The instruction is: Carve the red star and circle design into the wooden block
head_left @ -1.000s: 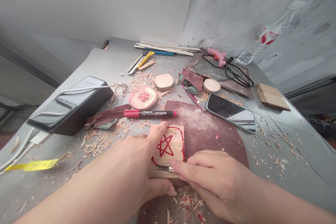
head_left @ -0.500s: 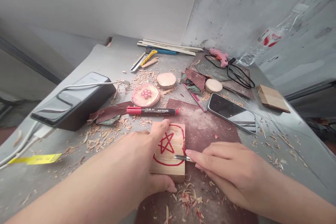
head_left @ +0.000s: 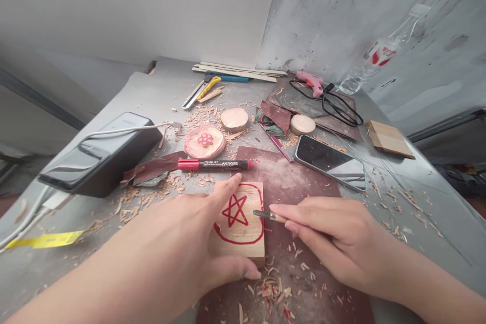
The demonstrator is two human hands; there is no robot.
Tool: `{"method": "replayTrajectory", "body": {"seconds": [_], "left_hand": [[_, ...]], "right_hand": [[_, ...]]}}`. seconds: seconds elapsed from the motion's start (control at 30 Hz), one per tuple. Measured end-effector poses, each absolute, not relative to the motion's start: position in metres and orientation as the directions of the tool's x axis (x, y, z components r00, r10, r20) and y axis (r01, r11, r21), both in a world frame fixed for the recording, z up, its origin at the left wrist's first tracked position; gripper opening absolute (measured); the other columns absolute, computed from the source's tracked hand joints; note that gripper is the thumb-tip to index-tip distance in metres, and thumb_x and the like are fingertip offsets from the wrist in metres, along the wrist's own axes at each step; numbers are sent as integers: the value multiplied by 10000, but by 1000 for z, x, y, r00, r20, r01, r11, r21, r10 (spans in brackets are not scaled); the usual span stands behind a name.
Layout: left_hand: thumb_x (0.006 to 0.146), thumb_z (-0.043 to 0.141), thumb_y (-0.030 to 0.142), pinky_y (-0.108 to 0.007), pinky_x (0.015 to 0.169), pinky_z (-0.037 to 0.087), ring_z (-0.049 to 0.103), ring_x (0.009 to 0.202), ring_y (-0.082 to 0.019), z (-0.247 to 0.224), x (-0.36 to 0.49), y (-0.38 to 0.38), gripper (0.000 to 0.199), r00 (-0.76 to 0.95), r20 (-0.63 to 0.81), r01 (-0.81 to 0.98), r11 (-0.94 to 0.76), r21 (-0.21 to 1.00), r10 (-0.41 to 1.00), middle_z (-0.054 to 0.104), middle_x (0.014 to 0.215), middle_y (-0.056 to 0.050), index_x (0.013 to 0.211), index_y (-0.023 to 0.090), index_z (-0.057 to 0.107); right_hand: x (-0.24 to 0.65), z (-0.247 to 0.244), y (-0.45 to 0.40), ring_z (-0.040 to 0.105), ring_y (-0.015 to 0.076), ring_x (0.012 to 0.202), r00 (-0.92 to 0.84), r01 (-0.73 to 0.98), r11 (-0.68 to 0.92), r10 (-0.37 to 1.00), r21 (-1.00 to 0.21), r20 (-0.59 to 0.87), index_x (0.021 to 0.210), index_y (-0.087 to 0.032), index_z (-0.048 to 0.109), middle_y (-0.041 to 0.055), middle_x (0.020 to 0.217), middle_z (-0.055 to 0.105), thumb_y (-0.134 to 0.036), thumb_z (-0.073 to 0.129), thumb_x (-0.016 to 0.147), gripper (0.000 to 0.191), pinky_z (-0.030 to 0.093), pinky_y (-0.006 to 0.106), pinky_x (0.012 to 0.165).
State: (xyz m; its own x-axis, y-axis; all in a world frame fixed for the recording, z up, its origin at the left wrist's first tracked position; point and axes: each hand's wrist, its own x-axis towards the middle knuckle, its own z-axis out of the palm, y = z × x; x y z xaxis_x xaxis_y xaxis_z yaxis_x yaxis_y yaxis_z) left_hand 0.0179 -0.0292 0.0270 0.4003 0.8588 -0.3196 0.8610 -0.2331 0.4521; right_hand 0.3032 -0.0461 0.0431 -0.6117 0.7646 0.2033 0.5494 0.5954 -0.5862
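A marker (head_left: 214,164) lies behind the wooden block (head_left: 246,233) (a phone (head_left: 328,159) further right).

The right hand (head_left: 334,238) hides most of a slim steel-tipped carving tool (head_left: 266,215); the left hand (head_left: 178,238) covers the left side of a pale wooden block (head_left: 246,230). The picture's bottom edge cuts off a reddish-brown sandpaper sheet (head_left: 288,182); a red-and-black marker's (head_left: 212,164) print is too small to read.

a grey workbench (head_left: 125,96) is strewn with pale wood shavings (head_left: 132,202). a black power bank (head_left: 100,157) lies at left, a smartphone (head_left: 329,162) at right, a sheet of red-brown sandpaper (head_left: 292,177) near the middle, and a yellow utility knife (head_left: 208,82) and thin wooden slats (head_left: 237,72) toward the far edge.
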Motion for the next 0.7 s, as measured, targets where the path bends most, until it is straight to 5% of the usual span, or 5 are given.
{"method": "replayTrajectory", "body": {"seconds": [0.27,0.47,0.57,0.7], "left_hand": [[980,694,645,-371,811,642,861,1010,-342,23,23,-31,717,423,-105,806,-321,498,900,878,964,-31,1636,362,636],[1078,607,547,-345,734,600,843,912,-294,19,14,-33,501,430,3,794,-379,476,903,870,990,-10,1546,377,657],[1124,539,405,-334,570,470,769,698,-233,19,14,-34,206,501,35,746,-452,489,865,814,847,40,1227,347,708],[1108,452,275,-328,563,456,736,680,-201,23,20,-32,272,601,-124,684,-428,591,790,801,841,45,935,316,657]], "right_hand": [[295,33,-37,735,178,715,-593,563,548,789,-619,159,1402,-75,851,60,881,824,-137,579,1149,377,560,292,636],[302,27,-38,705,177,706,-598,544,531,789,-650,143,1468,-87,821,47,863,793,-143,558,1156,412,540,291,622],[305,27,-38,722,177,739,-603,534,521,787,-666,132,1480,-107,814,48,897,812,-149,559,1161,411,548,284,641],[306,24,-38,738,175,764,-605,523,514,786,-680,129,1489,-150,807,45,932,823,-156,569,1162,405,561,278,660]]}}
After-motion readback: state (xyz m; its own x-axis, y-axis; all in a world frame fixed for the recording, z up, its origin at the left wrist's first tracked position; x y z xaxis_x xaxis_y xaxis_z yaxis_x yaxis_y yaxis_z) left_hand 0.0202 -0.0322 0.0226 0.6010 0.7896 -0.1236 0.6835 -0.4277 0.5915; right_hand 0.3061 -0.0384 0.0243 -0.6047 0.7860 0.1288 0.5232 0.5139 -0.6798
